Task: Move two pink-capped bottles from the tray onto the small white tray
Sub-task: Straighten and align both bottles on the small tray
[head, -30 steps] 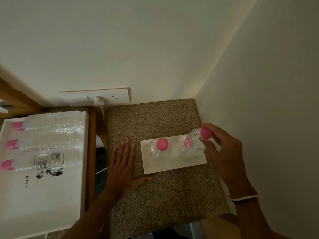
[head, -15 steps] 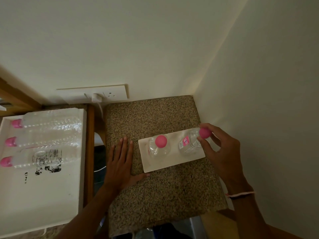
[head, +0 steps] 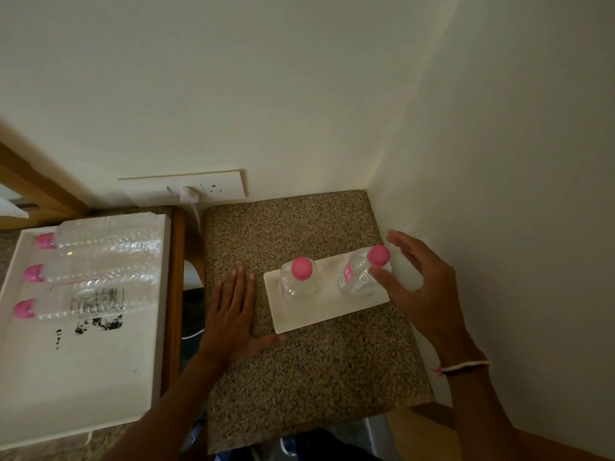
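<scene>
Head view showed the large tray [head: 30, 387] at the left with three pink-capped bottles lying on it, well apart from the speckled stone top [head: 309, 377] where the small white tray [head: 299, 319] sat. Both bottles of the task stood on that small tray: the left bottle [head: 299, 281] upright near its middle, the right bottle [head: 361, 277] close to the right edge and seeming to lean toward the wall.

The likeliest trouble, as I judged it, was the right bottle tipping off the edge if a finger brushed its cap, since it stood so near the rim.

The left hand [head: 229, 314] lay flat, fingers together and thumb out, its thumb just beside the tray's near corner. The right hand [head: 416, 287] was spread open around the right bottle's cap, gripping nothing; whether the thumb touched the bottle I could not tell.
</scene>
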`<state>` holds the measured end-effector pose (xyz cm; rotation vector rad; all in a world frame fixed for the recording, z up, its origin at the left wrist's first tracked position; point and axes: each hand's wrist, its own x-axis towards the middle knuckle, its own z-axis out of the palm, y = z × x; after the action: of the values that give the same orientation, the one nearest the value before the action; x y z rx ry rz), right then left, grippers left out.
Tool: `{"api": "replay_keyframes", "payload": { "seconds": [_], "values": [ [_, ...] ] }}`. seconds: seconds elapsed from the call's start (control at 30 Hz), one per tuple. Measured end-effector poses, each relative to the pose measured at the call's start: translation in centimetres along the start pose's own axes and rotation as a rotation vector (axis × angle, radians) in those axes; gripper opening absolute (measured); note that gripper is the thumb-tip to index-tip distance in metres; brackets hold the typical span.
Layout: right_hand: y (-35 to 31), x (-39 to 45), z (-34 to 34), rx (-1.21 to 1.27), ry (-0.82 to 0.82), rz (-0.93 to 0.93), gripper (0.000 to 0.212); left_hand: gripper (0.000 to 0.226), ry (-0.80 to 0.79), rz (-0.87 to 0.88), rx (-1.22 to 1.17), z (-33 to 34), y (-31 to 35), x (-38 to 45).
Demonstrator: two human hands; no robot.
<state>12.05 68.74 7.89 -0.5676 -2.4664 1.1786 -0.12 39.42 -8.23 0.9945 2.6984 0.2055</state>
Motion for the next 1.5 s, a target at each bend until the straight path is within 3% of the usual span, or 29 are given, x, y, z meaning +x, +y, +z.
{"api": "replay_keyframes", "payload": {
  "seconds": [0.13, 0.23, 0.4, 0.47, 0.53, 0.67, 0.93, 1.1, 1.2, 1.5],
  "values": [
    [2.4, -0.6, 0.5, 0.075, 0.095, 0.146, 0.042, 0.128, 0.037, 0.094, -0.037, 0.3, 0.2, -1.7],
    [4.9, -0.8, 1.9, -0.083, 0.097, 0.264, 0.036, 0.1, 0.113, 0.102, -0.153, 0.4, 0.6, -3.4],
    [7.1, -0.5, 4.5, -0.192, -0.087, 0.472, 0.044, 0.049, 0.195, -0.157, -0.418, -1.2, 3.0, -3.4],
    [7.3, -0.3, 5.0, -0.2, -0.088, 0.496, 0.035, 0.038, 0.19, -0.265, -0.615, -2.3, 4.1, -2.5],
    [7.4, -0.4, 5.4, -0.2, -0.058, 0.478, 0.02, 0.041, 0.135, -0.337, -0.757, -3.2, 5.1, -1.3],
    [7.3, -0.2, 5.6, -0.217, 0.011, 0.45, 0.014, 0.048, 0.02, -0.417, -0.847, -3.6, 6.2, 0.3],
    [7.1, 0.7, 5.5, -0.259, -0.038, 0.472, 0.005, 0.049, 0.064, -0.45, -0.856, -4.0, 5.3, 1.0],
    [6.2, 1.3, 6.1, -0.181, -0.126, 0.481, 0.026, 0.048, 0.068, -0.455, -0.81, -4.7, 3.6, 1.3],
    [5.5, 1.4, 6.7, -0.174, -0.115, 0.472, 0.011, 0.045, 0.081, -0.446, -0.775, -5.1, 2.6, 1.1],
    [5.0, 1.6, 7.8, -0.136, -0.128, 0.428, 0.009, 0.048, 0.124, -0.43, -0.724, -5.7, 1.2, 1.2]
  ]
}}
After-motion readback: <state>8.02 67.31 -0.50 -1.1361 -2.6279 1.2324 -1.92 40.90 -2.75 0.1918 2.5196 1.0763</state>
